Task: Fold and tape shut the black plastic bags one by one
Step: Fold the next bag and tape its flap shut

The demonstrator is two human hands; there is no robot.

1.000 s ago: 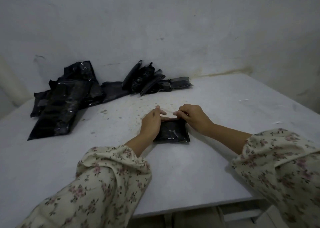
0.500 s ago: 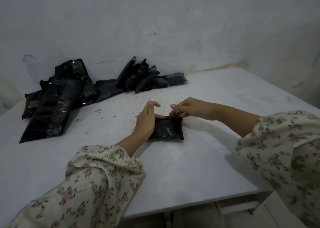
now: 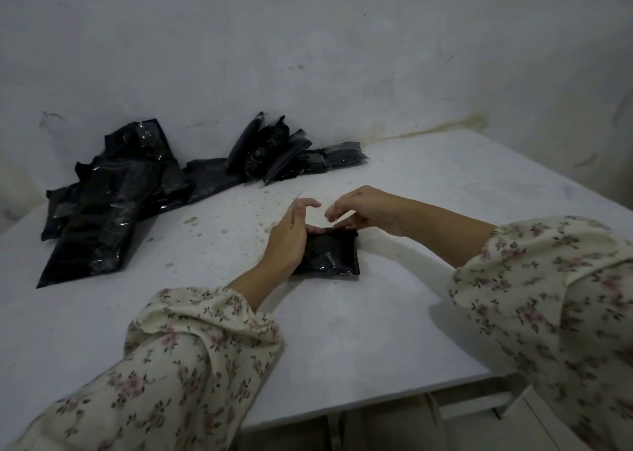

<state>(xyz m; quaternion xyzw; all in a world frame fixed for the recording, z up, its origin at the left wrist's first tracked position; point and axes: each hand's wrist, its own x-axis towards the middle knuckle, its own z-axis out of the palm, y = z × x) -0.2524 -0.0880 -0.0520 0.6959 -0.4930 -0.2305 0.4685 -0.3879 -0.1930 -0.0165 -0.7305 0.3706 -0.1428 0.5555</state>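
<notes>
A small folded black plastic bag lies flat on the white table, in the middle. My left hand lies along the bag's left side and grips it, the thumb pressed on its far top edge and the index finger curled up above. My right hand hovers over the bag's far edge with loosely curled, blurred fingers, and its lower fingertips touch that edge. I cannot make out any tape strip between the hands.
A heap of larger unfolded black bags lies at the far left of the table. Several folded black packets lean against the wall behind the hands. The table's front edge runs below my sleeves.
My right hand let go its pinch above the bag's far edge and its fingers spread. My left hand stayed on the bag's left side. The camera view shifted slightly.
</notes>
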